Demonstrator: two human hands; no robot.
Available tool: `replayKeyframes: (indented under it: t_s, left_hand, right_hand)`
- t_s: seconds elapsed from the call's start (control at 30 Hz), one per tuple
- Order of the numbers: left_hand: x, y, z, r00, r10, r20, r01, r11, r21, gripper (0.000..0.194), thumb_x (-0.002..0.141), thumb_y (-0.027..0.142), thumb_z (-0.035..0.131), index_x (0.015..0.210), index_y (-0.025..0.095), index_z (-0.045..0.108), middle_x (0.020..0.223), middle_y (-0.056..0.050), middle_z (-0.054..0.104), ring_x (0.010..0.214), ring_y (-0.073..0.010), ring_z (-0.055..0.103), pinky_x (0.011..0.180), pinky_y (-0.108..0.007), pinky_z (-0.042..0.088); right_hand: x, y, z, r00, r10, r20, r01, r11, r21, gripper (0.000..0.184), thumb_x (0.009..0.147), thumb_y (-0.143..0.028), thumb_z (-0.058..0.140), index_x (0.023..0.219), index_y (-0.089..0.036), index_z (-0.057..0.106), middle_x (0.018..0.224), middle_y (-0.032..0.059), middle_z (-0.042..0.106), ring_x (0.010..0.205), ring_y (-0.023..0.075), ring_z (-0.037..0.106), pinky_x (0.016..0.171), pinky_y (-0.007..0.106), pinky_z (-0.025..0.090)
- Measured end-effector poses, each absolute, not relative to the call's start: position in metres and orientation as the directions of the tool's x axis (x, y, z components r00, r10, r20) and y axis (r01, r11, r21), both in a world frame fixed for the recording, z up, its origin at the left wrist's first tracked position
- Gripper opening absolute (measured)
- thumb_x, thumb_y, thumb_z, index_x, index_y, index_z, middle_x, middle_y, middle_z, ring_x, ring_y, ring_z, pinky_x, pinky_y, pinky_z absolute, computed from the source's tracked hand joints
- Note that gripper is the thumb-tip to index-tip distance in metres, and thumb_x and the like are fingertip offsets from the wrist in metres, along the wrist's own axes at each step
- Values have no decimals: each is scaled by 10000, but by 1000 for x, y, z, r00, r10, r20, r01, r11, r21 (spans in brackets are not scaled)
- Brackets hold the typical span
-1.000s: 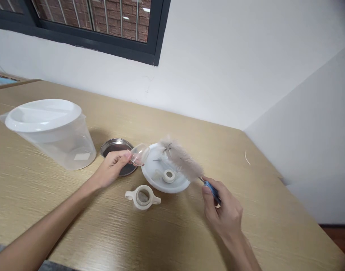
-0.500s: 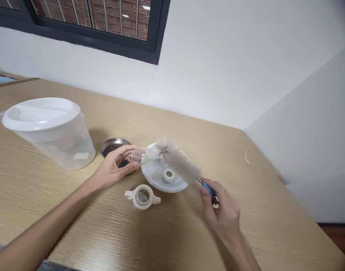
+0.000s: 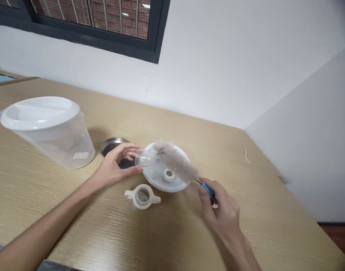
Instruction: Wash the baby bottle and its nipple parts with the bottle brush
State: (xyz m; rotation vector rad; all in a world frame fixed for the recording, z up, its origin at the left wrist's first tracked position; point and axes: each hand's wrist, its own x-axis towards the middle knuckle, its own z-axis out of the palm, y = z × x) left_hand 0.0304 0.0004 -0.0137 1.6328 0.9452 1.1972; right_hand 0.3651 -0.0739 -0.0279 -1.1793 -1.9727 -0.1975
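The left hand [image 3: 116, 162] holds a small, clear, rounded plastic vessel [image 3: 144, 159] between thumb and fingers, while the right hand [image 3: 220, 205] is wrapped round the blue handle of a grey, fluffy-bristled brush [image 3: 179, 165], its tip at the vessel. Below and between both grips sits a shallow, round white bowl [image 3: 157, 184] with a small white ring [image 3: 168, 175] inside; nearer the wearer than the left grip stands a cream, two-handled plastic collar [image 3: 142, 197].
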Motion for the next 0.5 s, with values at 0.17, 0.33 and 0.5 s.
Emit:
replayKeyframes:
  t_s: [0.17, 0.33, 0.5]
  left_hand:
    - [31, 2, -15, 234, 926, 296, 46, -315, 948, 655, 695, 263, 936, 1266, 218, 619, 1226, -114, 730, 1078, -249, 713, 954, -427, 563]
    - [32, 0, -11, 224, 920, 323, -23, -326, 945, 660, 681, 217, 942, 1253, 214, 614, 1219, -111, 737, 1080, -235, 722, 975, -413, 587]
    - [34, -2, -10, 198, 927, 318, -72, -310, 948, 628, 675, 198, 939, 1212, 204, 614, 1164, -97, 742, 1105, -234, 720, 1055, -441, 572]
  right_hand:
    - [362, -72, -30, -318, 670, 671, 757, 605, -246, 212, 994, -159, 582, 1203, -166, 619, 746, -18, 586, 554, 91, 521, 520, 221, 427]
    - [358, -71, -33, -308, 694, 651, 774, 581, -253, 215, 1011, -175, 570, 1221, -152, 612, 811, 5, 632, 620, 98, 584, 584, 216, 472]
    - [360, -70, -32, -269, 696, 665, 801, 545, -247, 208, 1004, -168, 588, 1210, -167, 621, 860, 19, 668, 673, 107, 628, 627, 216, 489]
